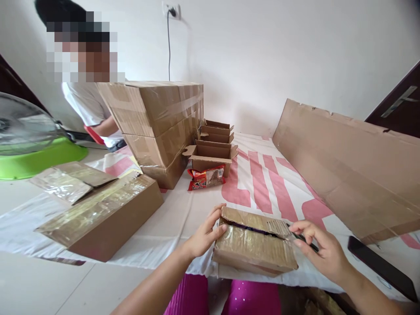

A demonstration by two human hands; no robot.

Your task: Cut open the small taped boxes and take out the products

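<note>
A taped cardboard box lies near the table's front edge, with a dark slit running along its top seam. My left hand grips the left end of this box, thumb on top and fingers at the far corner. In my right hand is a slim, dark-handled box cutter, pinched between thumb and fingers at the seam's right end. Its tip is hard to make out against the shiny tape.
Taped boxes are stacked at back left, beside open small boxes and a red snack packet. An opened carton lies left. A cardboard panel and phone are right. Behind the stack sits a person near a fan.
</note>
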